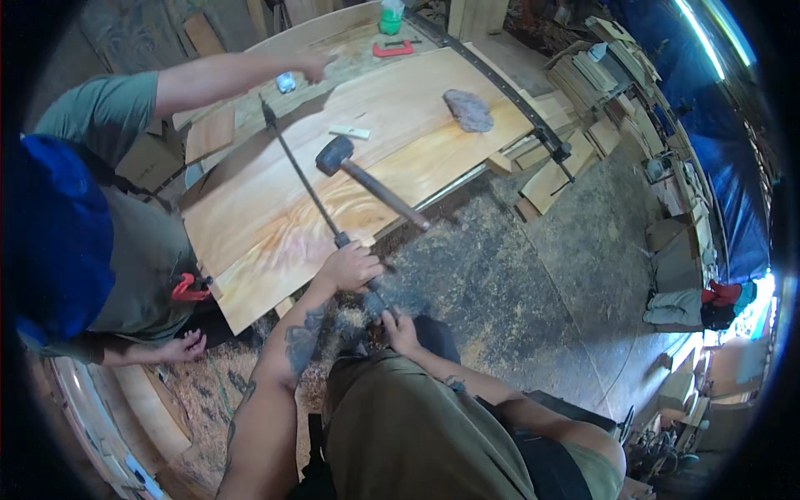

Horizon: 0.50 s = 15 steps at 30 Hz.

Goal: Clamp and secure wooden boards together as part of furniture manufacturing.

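Observation:
A long, dark bar clamp (304, 177) slants across the near-left part of a pale wooden panel (267, 246). Its far end reaches past the panel's back edge. My left hand (352, 268) is closed around the clamp near its close end, just off the panel's near edge. Closer to my body, my right hand (402, 333) grips the end of the same clamp. A black-headed mallet (335, 156) rests on the panel, its wooden handle jutting over the near edge. A small pale strip (350, 132) lies beyond the mallet head.
At left, a co-worker (142, 250) stretches an arm over the panel's back edge. A second bar clamp (500, 83) spans the panel's right side, near a grey rag-like piece (468, 111). Red clamps (393, 48) sit behind and at the left corner. Sawdust covers the floor (500, 275).

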Each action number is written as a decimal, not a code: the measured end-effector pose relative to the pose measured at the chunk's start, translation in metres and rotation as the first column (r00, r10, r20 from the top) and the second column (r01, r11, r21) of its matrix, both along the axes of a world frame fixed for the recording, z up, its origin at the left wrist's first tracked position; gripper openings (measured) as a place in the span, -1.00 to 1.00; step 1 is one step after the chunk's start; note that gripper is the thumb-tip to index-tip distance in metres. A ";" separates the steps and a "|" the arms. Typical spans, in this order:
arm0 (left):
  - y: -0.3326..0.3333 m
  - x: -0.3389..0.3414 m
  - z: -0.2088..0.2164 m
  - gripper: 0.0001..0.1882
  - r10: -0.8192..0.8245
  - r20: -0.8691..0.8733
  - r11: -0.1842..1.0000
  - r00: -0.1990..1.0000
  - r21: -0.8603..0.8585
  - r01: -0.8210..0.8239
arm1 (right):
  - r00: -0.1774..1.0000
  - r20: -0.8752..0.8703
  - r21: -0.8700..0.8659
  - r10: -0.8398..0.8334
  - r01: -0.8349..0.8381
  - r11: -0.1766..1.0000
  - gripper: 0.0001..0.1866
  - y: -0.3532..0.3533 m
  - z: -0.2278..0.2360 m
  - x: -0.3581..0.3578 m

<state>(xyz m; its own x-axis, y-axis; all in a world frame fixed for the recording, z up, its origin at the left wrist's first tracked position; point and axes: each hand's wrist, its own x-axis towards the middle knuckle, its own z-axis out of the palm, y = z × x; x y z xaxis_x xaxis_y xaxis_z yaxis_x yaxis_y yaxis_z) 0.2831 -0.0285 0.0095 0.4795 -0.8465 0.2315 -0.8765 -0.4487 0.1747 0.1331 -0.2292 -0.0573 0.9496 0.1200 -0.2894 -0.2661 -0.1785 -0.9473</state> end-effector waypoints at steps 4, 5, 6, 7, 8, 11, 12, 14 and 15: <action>-0.004 0.001 0.001 -0.60 0.017 0.007 0.998 1.000 0.066 -0.017 | 0.899 -0.107 0.210 0.425 -0.397 0.893 -0.76 -0.035 0.005 0.028; -0.003 0.003 0.002 -0.56 0.019 -0.021 0.996 1.000 0.092 -0.017 | 0.833 -0.092 0.165 0.545 -0.527 0.834 -0.74 -0.040 0.003 0.036; -0.007 0.004 0.005 -0.56 0.047 -0.019 0.993 0.999 0.108 -0.045 | 0.748 -0.077 0.116 0.659 -0.650 0.751 -0.72 -0.045 -0.001 0.047; -0.008 0.003 0.005 -0.56 0.049 -0.004 0.992 0.999 0.119 -0.048 | 0.795 0.010 0.206 0.607 -0.595 0.777 -0.67 -0.045 -0.008 0.046; -0.010 0.003 0.005 -0.57 0.048 0.012 0.990 0.999 0.130 -0.049 | 0.781 0.019 0.218 0.625 -0.613 0.759 -0.67 -0.053 -0.014 0.047; -0.012 0.001 0.009 -0.57 0.078 -0.032 0.977 0.996 0.201 -0.070 | 0.667 -0.021 -0.233 0.745 -0.727 0.645 -0.72 -0.085 -0.011 0.068; -0.013 -0.002 0.008 -0.57 0.083 -0.027 0.976 0.996 0.205 -0.076 | 0.663 -0.014 -0.233 0.748 -0.730 0.643 -0.72 -0.104 -0.012 0.071; -0.012 -0.003 0.002 -0.58 0.109 0.092 0.973 0.990 0.196 -0.125 | 0.754 -0.107 -0.120 0.648 -0.657 0.745 -0.74 -0.148 -0.014 0.086; -0.016 0.001 0.004 -0.60 0.100 0.052 0.968 0.994 0.227 -0.109 | 0.772 -0.105 -0.125 0.627 -0.636 0.762 -0.74 -0.170 -0.010 0.093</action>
